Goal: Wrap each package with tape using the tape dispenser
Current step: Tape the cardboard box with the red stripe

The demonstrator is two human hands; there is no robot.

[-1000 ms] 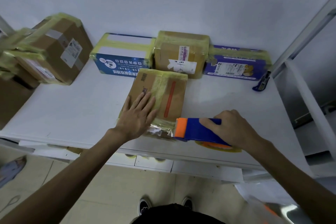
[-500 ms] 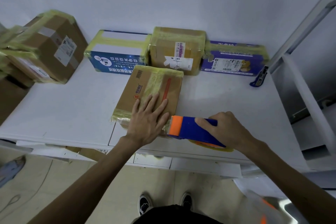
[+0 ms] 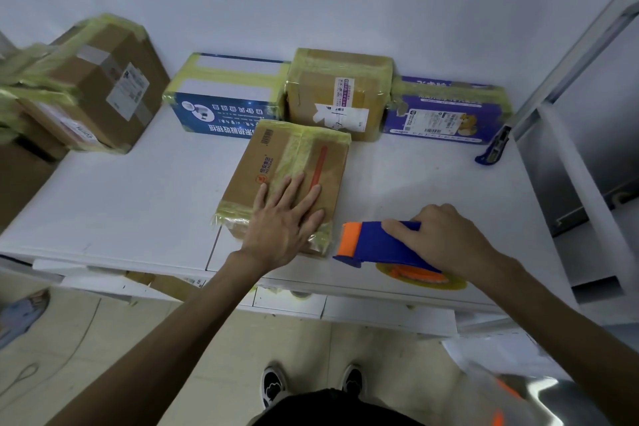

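A flat brown cardboard package (image 3: pixel 297 162) with yellowish tape bands and a red strip lies on the white table (image 3: pixel 138 197) near its front edge. My left hand (image 3: pixel 283 218) presses flat on the package's near end with fingers spread. Just right of it, my right hand (image 3: pixel 439 239) grips the blue and orange tape dispenser (image 3: pixel 373 242), which rests on the table with its yellow tape roll (image 3: pixel 422 278) underneath. A small gap separates the dispenser's orange end from the package.
Taped packages line the wall: a blue box (image 3: pixel 228 97), a brown box (image 3: pixel 340 90) and a purple box (image 3: pixel 446 111). Larger taped boxes (image 3: pixel 93 83) sit at the left. A blue utility knife (image 3: pixel 492 147) leans at the right by a metal frame (image 3: pixel 570 55).
The dispenser has come away from the package's near end and moved right. My left hand has slid right across the package, staying flat on it.
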